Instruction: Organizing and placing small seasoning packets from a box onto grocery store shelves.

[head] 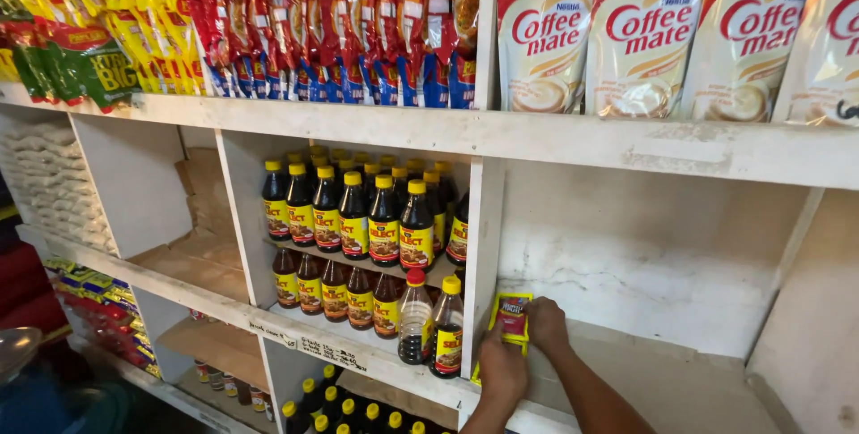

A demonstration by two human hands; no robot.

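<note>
- Small, flat yellow-and-red paper packets (513, 316) stand at the left end of the white wooden shelf (680, 389), against its side wall;
- Left hand (501, 370) steadies the front of the row; right hand (546, 324) pinches the top packet;
- They look light, thin and bendy; best held gently by the edges.

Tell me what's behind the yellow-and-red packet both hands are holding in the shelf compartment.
Behind the yellow-and-red packet is the white divider panel and bare back wall. The left hand and right hand cover the packet's lower part, hiding anything behind it.
</note>
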